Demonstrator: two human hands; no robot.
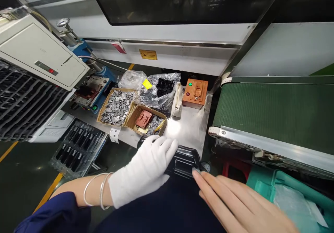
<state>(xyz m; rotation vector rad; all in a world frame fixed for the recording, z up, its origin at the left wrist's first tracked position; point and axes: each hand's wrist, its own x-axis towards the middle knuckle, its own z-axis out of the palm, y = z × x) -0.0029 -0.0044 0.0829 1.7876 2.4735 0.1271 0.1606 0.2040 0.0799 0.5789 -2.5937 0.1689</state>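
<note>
My left hand [153, 161], in a white glove, lies over a long black molded plastic part [184, 161] low in the middle of the view. Its fingers bend over the upper side and the thumb points right below them, so the hand is closed on the part. My bare right hand [235, 201] is at the lower right with fingers stretched out side by side. Those fingertips are at the part's right end; whether they touch it I cannot tell. The left end of the part is hidden behind the glove.
On the metal table [193, 128] stand a box of grey pieces [117, 107], a carton [127, 121] with a brown block, a bag of black pieces [164, 86] and an orange control box [195, 93]. A green conveyor [276, 114] is right, stacked trays [78, 146] left.
</note>
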